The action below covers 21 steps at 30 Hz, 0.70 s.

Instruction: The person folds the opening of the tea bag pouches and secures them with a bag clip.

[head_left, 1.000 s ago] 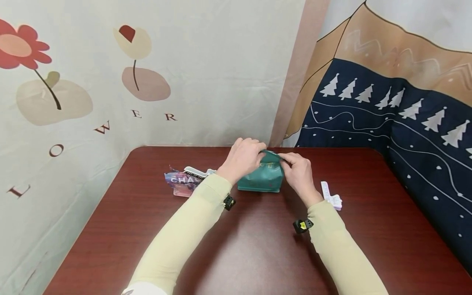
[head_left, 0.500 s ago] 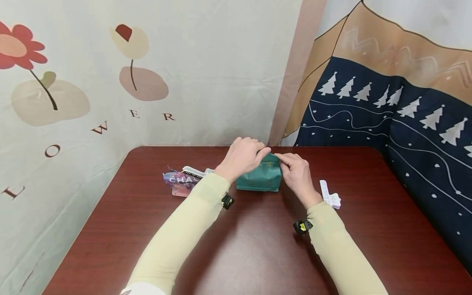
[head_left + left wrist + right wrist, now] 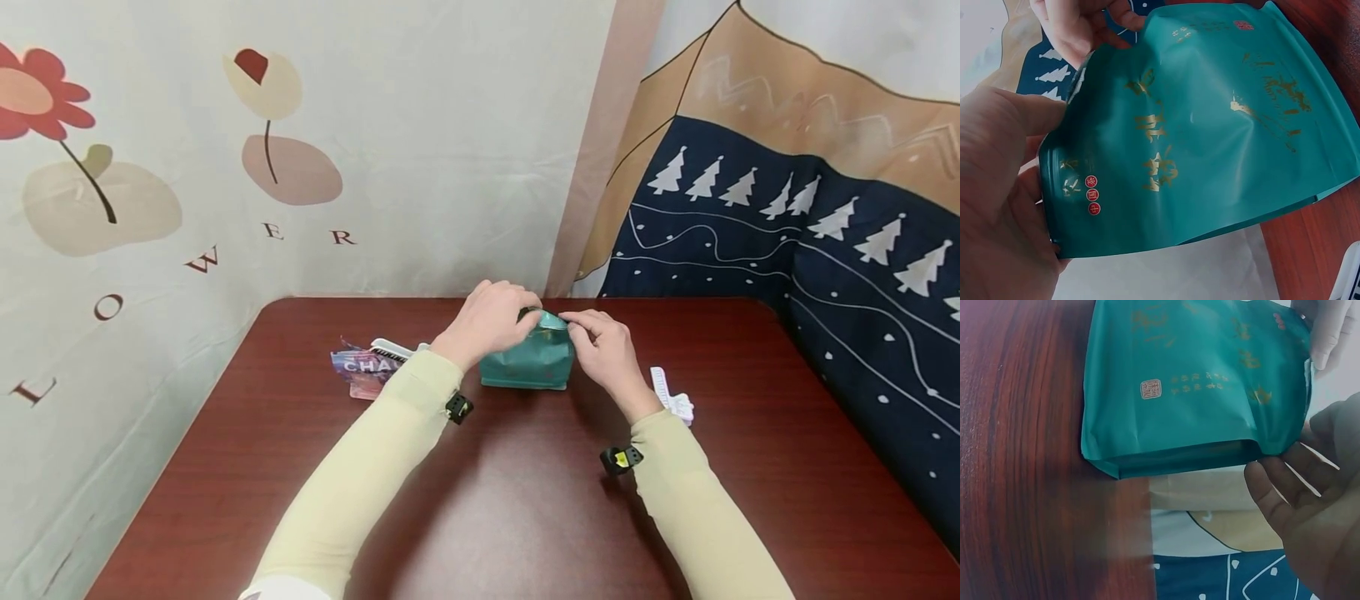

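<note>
Teal film makes up the bag [image 3: 528,368], which in the head view stands on the table [image 3: 495,517] near its far edge, base down. The left hand [image 3: 491,321] grasps the left end of its top, while the right hand [image 3: 606,350] pinches the right top corner between thumb and fingers; a lighter strip between the 2 hands looks like the top edge bent over. Just beside the right forearm lies a white clip [image 3: 677,405], touched by neither hand, and to the left sits a printed pouch [image 3: 363,375], with a long white piece [image 3: 392,347] at its top, partly hidden by the left sleeve [image 3: 375,462]. In the left wrist view, the left thumb and fingers grip the bag's mouth from opposite faces, and the gold-lettered front below is dented but not rolled. In the right wrist view, the right fingers meet the mouth's corner and the side gusset tucks inward; whether the mouth is sealed cannot be told. The work appears partway: the top is gathered and bending, but no settled crease shows, and only fingers seem to hold it.
</note>
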Available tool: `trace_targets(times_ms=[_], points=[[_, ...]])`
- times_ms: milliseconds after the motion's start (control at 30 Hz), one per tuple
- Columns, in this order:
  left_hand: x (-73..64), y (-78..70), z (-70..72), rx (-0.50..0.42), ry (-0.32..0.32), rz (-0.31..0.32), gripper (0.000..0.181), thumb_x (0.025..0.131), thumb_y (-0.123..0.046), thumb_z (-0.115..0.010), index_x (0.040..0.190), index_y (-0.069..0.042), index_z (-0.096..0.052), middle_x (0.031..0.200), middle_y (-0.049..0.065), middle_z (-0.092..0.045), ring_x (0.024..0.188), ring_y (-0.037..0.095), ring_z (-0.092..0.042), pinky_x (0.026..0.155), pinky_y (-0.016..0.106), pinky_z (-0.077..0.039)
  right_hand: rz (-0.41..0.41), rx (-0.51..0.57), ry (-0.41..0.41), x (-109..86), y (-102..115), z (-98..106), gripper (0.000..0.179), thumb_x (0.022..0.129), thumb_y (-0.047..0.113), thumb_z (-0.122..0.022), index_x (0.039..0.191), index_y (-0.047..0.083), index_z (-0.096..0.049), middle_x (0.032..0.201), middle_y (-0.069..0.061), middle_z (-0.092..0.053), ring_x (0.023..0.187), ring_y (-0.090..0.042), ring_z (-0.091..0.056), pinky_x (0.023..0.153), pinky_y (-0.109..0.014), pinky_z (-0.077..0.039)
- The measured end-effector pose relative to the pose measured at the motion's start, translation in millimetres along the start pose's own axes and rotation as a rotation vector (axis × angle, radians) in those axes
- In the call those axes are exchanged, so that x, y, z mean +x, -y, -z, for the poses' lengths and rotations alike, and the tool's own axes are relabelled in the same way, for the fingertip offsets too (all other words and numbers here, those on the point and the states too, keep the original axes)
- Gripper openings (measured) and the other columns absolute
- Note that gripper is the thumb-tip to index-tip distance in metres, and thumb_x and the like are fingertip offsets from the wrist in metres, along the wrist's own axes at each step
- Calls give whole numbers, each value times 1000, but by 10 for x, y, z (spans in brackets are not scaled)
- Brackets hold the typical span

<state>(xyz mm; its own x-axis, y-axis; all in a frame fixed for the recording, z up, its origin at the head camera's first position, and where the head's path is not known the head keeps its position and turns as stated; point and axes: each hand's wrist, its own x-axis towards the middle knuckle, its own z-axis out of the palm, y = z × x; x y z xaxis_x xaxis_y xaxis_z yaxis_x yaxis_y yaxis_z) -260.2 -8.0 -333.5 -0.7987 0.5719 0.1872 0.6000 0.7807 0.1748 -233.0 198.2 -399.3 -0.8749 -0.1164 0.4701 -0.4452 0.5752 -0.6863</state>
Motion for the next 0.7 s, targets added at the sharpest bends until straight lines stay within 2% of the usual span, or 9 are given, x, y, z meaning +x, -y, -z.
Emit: trace_targets(times_ms=[233,433,700], points=[[-19,4,-3,31,-33,-39,22,105,-26,-62,119,-18,-77,111,-2,-76,101,22,-67,82,36,-46,18,-31,17,14,6,-21,22,99,2,-63,118,0,-75,112,-18,-74,107,-35,-66,93,-52,-53],[-21,-15,0,33,-31,-29,19,103,-23,-65,116,-18,-78,109,-2,-77,100,22,-68,84,36,-47,-14,-35,51,18,21,-21,22,98,0,-65,117,1,-75,113,-16,-73,108,-34,-64,93,-51,-53],[-3,-68,-79,83,-115,3,19,101,-20,-61,106,-19,-80,100,-2,-77,86,21,-67,80,36,-47,31,-74,-19,21,48,-58,16,94,-3,-69,108,-1,-77,106,-17,-74,102,-35,-65,89,-50,-53]])
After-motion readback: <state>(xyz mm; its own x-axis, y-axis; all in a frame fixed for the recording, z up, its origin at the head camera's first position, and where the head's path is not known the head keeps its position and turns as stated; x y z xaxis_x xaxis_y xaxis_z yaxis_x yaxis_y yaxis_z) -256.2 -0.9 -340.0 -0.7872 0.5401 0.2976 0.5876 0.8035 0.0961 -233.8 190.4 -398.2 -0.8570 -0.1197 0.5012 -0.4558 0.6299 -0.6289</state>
